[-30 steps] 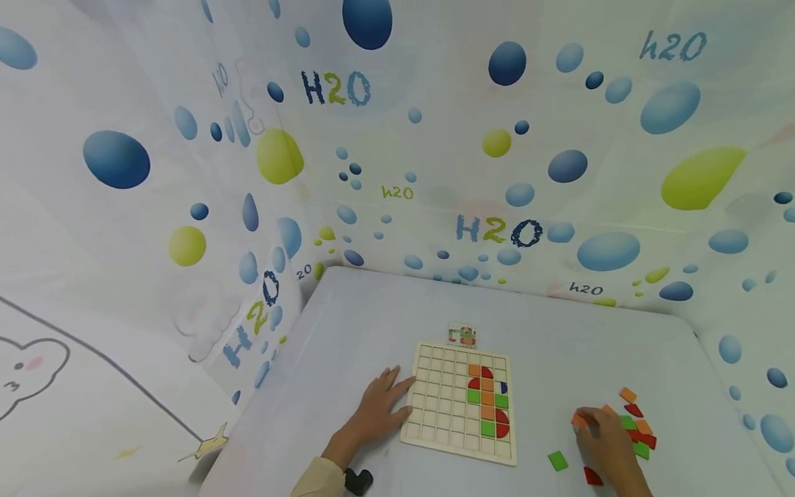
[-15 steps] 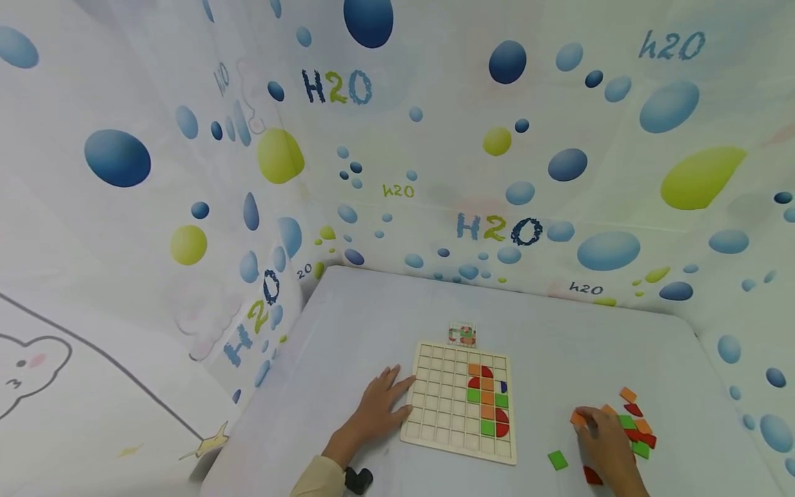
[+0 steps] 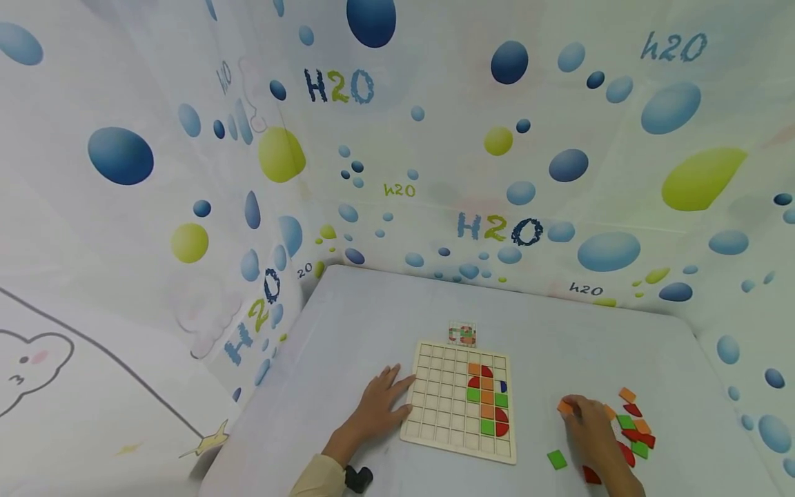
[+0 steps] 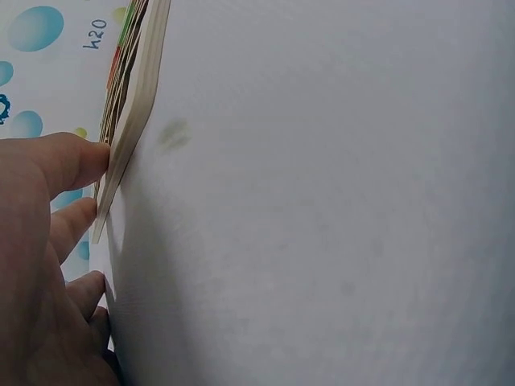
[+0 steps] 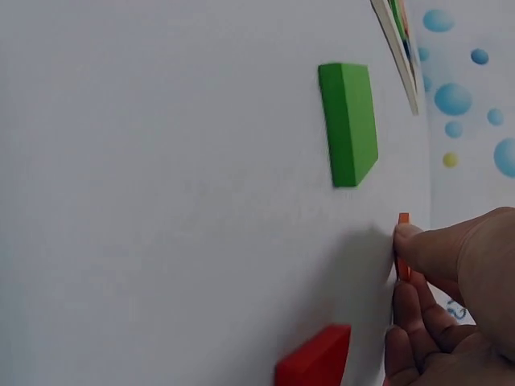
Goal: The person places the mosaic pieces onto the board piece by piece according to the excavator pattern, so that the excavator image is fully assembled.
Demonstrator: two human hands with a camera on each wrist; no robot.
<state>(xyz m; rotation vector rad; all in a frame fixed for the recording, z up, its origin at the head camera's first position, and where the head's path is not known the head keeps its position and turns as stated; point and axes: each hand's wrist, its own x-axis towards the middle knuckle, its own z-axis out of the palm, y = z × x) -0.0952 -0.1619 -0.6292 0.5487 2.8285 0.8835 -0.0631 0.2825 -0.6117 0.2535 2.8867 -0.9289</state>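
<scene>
A wooden grid board [image 3: 437, 400] lies on the white table, with orange, green and red tiles and a blue-marked one set in its right-hand columns. Fingers spread, my left hand [image 3: 379, 407] rests at the board's left edge; the left wrist view has its thumb [image 4: 76, 165] touching the rim. My right hand [image 3: 590, 424] pinches an orange tile [image 3: 564, 407] between thumb and fingers, right of the board. Near that hand lie a green square tile [image 3: 557, 460] and a red quarter-round tile [image 3: 591, 475]. In the right wrist view the orange tile [image 5: 404, 245] appears edge-on.
A loose pile of orange, red and green tiles [image 3: 640, 428] lies right of my right hand. A small pattern card [image 3: 462, 334] sits beyond the board's far edge. Something black [image 3: 358, 481] is by the left sleeve. Patterned sheeting [image 3: 435, 138] rises behind the table.
My right hand has moved left and slightly away from me, carrying the orange tile off from the pile, where more red tile now shows. My left hand stays by the board.
</scene>
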